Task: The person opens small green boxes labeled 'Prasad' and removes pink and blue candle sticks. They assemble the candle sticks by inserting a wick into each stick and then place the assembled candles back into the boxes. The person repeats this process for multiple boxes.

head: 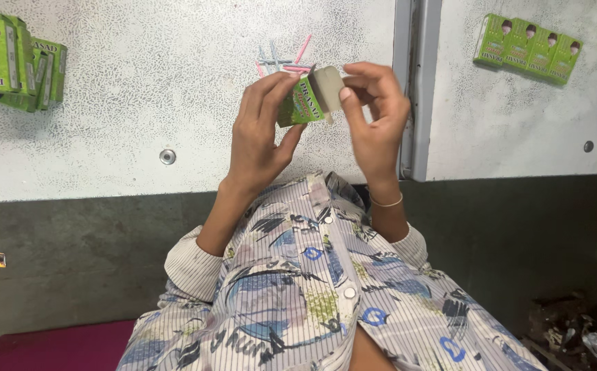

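Speckled white table (140, 103), grey floor; both hands (312, 124) pinching small green carton (300, 104); green boxes (526, 49) beyond

You held the small box (303, 103) between both hands above the desk (140, 103), sticks (286, 60) behind it, box stacks (16, 62) far left, a box row (528, 49) right

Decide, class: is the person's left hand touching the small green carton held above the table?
Touching. The head view shows the left hand with its fingers wrapped over the small green carton and thumb pressed under it, while the right hand pinches its open flap.
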